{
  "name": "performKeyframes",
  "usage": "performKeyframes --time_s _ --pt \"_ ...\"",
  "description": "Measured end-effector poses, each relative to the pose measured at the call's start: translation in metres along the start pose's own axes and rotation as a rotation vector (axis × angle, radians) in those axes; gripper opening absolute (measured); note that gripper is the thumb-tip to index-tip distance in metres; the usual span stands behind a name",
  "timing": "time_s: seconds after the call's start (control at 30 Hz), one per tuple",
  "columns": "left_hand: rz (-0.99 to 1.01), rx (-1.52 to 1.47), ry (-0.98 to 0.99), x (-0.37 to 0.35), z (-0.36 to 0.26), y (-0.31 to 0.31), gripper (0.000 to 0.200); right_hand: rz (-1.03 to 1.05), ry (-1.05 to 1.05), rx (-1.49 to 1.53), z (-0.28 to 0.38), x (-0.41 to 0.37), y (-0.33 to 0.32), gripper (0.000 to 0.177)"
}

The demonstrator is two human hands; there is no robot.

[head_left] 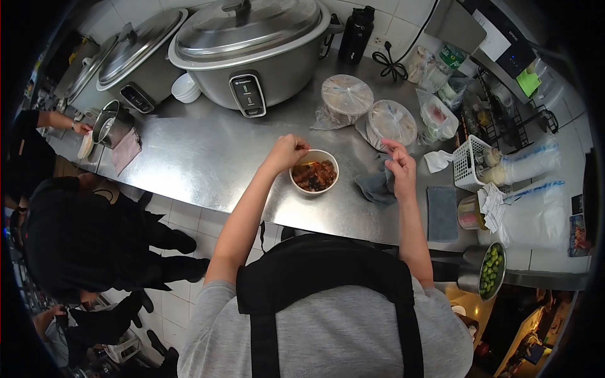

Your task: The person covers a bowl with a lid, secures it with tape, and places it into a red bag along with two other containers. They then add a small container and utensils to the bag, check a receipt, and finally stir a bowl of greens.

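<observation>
A white bowl [337, 179] of dark reddish-brown food stands on the steel counter [208, 157]. At its upper left rim is my left hand [290, 152], fingers pinched together over the edge; what they hold, if anything, is too small to make out. My right hand [401, 165] is raised to the right of the bowl, index finger and thumb apart, with nothing visible between them. Below and beside it lies a crumpled grey-blue cloth [376, 184]. Two plastic-wrapped round containers, one at the back [346, 94] and one nearer my right hand [392, 120], sit behind.
Large rice cookers [249, 69] line the back. A black bottle [357, 34], a white basket [469, 165], a folded cloth [442, 214] and a pan of green vegetables [491, 271] are to the right. Co-workers [82, 239] stand at left, one hand [82, 128] near a metal pot [113, 124].
</observation>
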State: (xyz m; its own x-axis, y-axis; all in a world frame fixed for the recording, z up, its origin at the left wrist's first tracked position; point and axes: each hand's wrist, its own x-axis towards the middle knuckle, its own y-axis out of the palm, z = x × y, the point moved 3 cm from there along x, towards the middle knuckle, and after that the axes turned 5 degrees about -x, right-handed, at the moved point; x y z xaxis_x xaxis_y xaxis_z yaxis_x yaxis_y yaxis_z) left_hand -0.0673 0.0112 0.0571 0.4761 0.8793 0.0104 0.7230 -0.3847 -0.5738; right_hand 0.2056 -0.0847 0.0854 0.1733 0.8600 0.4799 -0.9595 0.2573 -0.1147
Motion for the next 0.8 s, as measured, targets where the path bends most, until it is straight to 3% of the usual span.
performKeyframes --time_s 0.03,0.1,0.13,0.23,0.27,0.33,0.37,0.43,0.57,0.67,0.73,0.8 --pt "-0.020 -0.007 -0.003 -0.006 0.004 0.000 0.014 0.008 0.001 0.000 0.002 0.001 0.006 0.028" --pt "-0.029 -0.035 -0.022 -0.017 0.006 -0.001 0.014 0.117 0.486 0.298 -0.004 -0.001 0.029 0.029" --pt "-0.035 -0.052 -0.036 -0.024 0.007 -0.003 0.014 0.139 0.485 0.304 -0.006 -0.003 0.034 0.029" --pt "-0.175 -0.028 0.014 -0.043 0.015 0.001 0.015 0.261 0.402 -0.226 -0.011 -0.001 0.064 0.021" --pt "-0.200 -0.074 0.026 -0.050 0.011 -0.003 0.015 0.294 0.210 -0.313 -0.046 -0.001 0.065 0.018" --pt "-0.320 -0.063 0.072 -0.060 0.024 -0.001 0.015 0.341 0.141 -0.202 -0.049 0.003 0.079 0.012" --pt "-0.311 -0.080 -0.022 -0.066 0.026 -0.005 0.015 0.358 0.223 -0.111 -0.049 0.004 0.086 0.012" --pt "-0.409 -0.161 -0.055 -0.080 0.031 -0.006 0.016 0.354 0.271 -0.135 -0.063 0.005 0.092 0.019" --pt "-0.463 -0.300 -0.180 -0.109 0.020 -0.015 0.028 0.377 0.142 -0.174 -0.059 0.008 0.106 0.025" --pt "-0.459 -0.522 -0.290 -0.124 0.026 -0.008 0.039 0.387 0.207 -0.170 -0.051 0.017 0.110 0.025" --pt "-0.522 -0.686 -0.272 -0.133 0.027 -0.003 0.045 0.592 0.087 -0.633 -0.036 0.031 0.114 0.020" --pt "-0.568 -0.752 -0.249 -0.142 0.037 -0.002 0.048 0.570 -0.339 -0.782 -0.050 0.028 0.114 0.017"
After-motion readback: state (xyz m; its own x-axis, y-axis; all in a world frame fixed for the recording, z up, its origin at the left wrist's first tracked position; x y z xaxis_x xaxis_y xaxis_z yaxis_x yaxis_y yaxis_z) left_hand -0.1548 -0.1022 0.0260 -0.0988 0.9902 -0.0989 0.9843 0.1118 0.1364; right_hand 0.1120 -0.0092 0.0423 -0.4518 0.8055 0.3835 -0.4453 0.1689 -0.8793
